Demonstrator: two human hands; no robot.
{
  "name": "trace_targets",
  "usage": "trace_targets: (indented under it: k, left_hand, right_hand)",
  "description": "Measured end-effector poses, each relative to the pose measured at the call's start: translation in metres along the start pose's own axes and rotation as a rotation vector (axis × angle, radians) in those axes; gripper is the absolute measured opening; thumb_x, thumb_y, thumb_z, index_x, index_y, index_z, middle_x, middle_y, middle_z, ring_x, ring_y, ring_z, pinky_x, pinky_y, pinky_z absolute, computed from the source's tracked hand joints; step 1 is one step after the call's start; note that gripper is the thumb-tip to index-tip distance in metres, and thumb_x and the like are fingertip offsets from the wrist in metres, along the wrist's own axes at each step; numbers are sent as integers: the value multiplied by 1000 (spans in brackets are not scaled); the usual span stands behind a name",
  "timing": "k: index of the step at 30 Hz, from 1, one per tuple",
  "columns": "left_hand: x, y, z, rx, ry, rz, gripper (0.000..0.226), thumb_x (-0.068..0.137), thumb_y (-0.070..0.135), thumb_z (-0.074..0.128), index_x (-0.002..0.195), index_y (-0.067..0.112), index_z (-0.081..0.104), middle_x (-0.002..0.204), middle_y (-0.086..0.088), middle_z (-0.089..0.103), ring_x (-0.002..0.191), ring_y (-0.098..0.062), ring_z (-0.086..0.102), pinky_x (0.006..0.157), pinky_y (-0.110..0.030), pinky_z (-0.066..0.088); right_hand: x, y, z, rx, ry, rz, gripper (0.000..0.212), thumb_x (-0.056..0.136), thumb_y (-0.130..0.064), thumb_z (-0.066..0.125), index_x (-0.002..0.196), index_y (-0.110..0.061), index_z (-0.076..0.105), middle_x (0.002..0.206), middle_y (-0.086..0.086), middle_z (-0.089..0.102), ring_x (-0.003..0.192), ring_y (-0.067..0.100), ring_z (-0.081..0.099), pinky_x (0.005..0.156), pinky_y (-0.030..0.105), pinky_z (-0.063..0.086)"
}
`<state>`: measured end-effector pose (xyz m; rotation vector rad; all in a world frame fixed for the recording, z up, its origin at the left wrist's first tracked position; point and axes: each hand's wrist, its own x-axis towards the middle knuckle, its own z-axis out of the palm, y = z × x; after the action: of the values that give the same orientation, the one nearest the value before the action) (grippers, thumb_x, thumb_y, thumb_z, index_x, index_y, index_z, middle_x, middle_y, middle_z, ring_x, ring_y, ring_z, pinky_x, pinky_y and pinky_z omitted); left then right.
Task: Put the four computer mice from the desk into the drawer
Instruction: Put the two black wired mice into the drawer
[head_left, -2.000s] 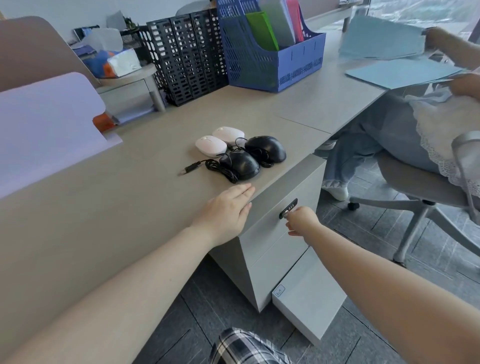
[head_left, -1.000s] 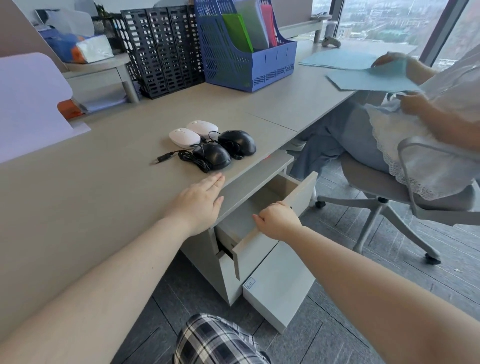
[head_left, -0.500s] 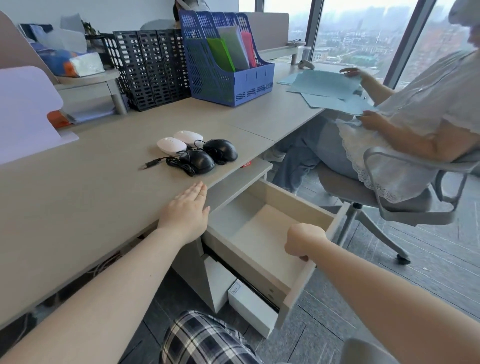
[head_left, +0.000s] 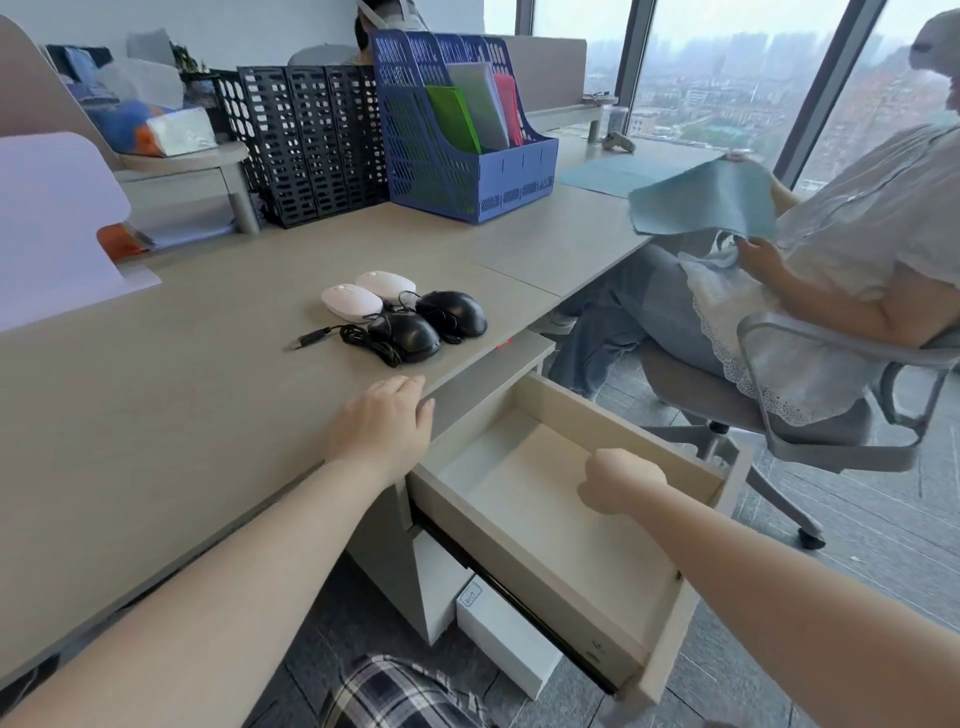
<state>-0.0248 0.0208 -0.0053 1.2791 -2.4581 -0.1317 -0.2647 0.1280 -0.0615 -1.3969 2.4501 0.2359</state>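
Observation:
Four computer mice sit together on the desk (head_left: 156, 415) near its front edge: two white mice (head_left: 351, 300) (head_left: 385, 283) behind two black corded mice (head_left: 405, 335) (head_left: 451, 312), whose cable ends in a plug (head_left: 311, 339) to the left. The drawer (head_left: 613, 421) below the desk is pulled far out, and nothing lies in it. My left hand (head_left: 382, 426) lies flat and open on the desk edge, a short way in front of the black mice. My right hand (head_left: 621, 480) hovers over the drawer's inside with curled fingers, holding nothing.
Black file racks (head_left: 306, 156) and a blue file holder (head_left: 457, 150) stand at the back of the desk. A purple sheet (head_left: 52, 223) leans at the left. A person sits on a swivel chair (head_left: 831, 405) close to the drawer's right side. A white box (head_left: 509, 639) lies on the floor underneath.
My right hand pulled the drawer from shut to fully out, then let go of its front and moved over the inside. My left hand has stayed on the desk edge.

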Motion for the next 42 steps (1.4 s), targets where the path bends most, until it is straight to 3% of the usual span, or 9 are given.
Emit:
trace_targets:
  k: [4,8,11,14,18,23,28,38,42]
  left_hand:
    - [16,-4,-5,-3,149,-170,56,88,42,53,135,13,43,132,-12,50,116,-35,47,85,-44,45]
    - [39,-12,-8,-11,24,-342,84,75,66,56,143,33,19,151,-5,21,133,-32,26,99,-49,39]
    - [62,-22,-3,-38,-49,-331,89,70,67,57,143,40,14,155,1,9,141,-32,10,107,-54,31]
    - [88,-29,3,-47,-114,-273,85,69,56,56,142,42,15,157,3,7,142,-36,2,114,-54,23]
    - [110,-24,0,-79,-213,-221,89,55,63,50,137,35,32,151,-6,30,139,-38,18,115,-47,21]
    - [108,-18,-1,-37,-147,-221,70,65,46,65,129,30,41,134,-3,43,124,-33,38,102,-42,39]
    - [89,-3,1,-30,-38,-174,46,74,23,61,119,21,50,122,-5,50,111,-33,47,84,-40,46]
    - [27,82,24,63,-9,55,56,81,15,59,133,21,41,139,-9,41,126,-34,36,92,-46,46]
    - [8,112,49,227,-27,232,57,64,6,73,118,14,56,123,-17,58,115,-40,54,80,-52,52]
  right_hand:
    - [15,-40,-30,286,349,-70,20,88,-30,39,80,-17,52,83,5,57,76,27,52,67,33,45]
    - [30,-79,-71,535,578,-138,31,90,-38,43,109,-15,55,109,9,64,108,32,55,82,40,48]
    - [48,-105,-92,606,548,-237,47,89,-41,48,130,-20,44,132,8,54,126,30,43,100,44,41]
    - [68,-128,-105,605,530,-340,59,85,-42,55,138,-26,35,140,7,46,131,31,38,104,45,37]
    - [91,-145,-114,588,377,-384,69,81,-38,58,143,-35,26,147,4,38,132,32,39,104,44,38]
    - [98,-145,-115,506,378,-351,64,74,-38,60,134,-34,39,129,12,50,121,36,45,97,41,42]
    - [81,-125,-107,579,445,-329,60,72,-31,64,128,-29,43,118,15,53,112,36,49,85,37,45]
    - [29,-27,-64,867,503,-286,47,72,-13,65,117,-21,54,104,5,68,98,25,60,78,29,45]
    - [27,3,-38,840,424,-187,46,71,-17,68,116,-22,55,103,5,69,95,27,64,76,28,46]
